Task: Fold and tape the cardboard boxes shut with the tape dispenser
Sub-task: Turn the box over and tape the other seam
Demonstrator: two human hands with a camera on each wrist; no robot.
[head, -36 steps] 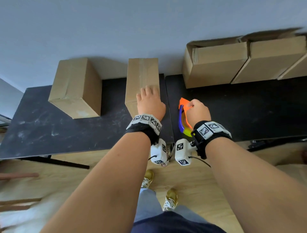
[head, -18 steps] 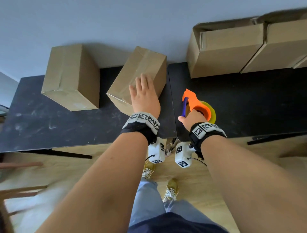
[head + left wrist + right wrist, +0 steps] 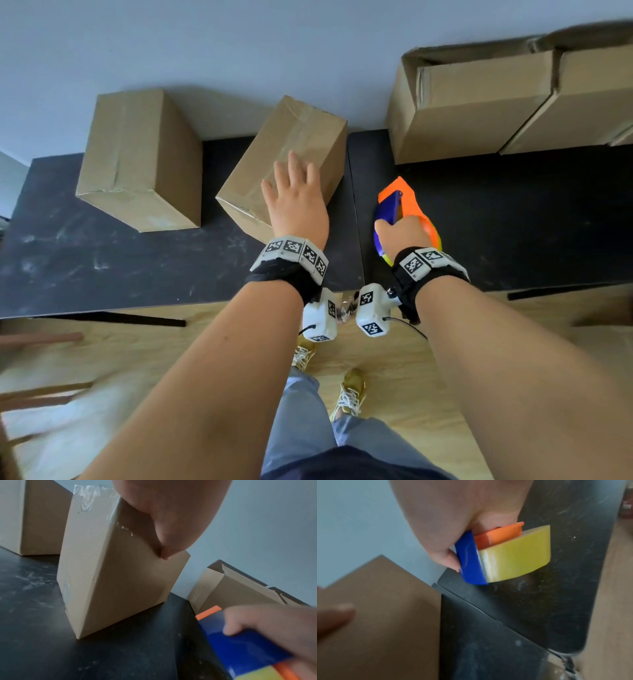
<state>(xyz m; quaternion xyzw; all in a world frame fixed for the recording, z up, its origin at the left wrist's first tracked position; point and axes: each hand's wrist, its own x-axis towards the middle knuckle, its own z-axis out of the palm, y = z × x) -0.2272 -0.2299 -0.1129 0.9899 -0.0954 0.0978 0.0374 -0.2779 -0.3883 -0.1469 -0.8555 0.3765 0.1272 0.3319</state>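
Left fingers (image 3: 291, 171): lying straight and slightly spread, flat on the top of the taped box (image 3: 291, 144), belonging to the left hand (image 3: 297, 205).
Right fingers (image 3: 383, 224): curling around the tape dispenser (image 3: 399, 202), gripping it in the right hand (image 3: 402, 231).
Head view, taped box: sitting skewed on the black table (image 3: 102, 257), one corner pointing toward the person, clear tape running along its top seam; turned about as much as half a second ago, having stood square a second ago.
Head view, tape dispenser: resting low on the table right of the taped box, orange nose pointing away; now lying flatter than half a second ago.
Head view, other boxes: closed box (image 3: 137, 154) standing to the left; open boxes (image 3: 479, 102) lining the wall at right.
Left wrist view: thumb (image 3: 164, 540) pressing on the taped box's side near its top edge; crinkled tape showing at the box's upper corner; right hand gripping the blue part of the dispenser at lower right.
Right wrist view: thumb (image 3: 447, 559) pinching the blue guard beside the yellow tape roll (image 3: 517, 555); roll hanging just above the table; blurred left fingertip on brown cardboard at left.
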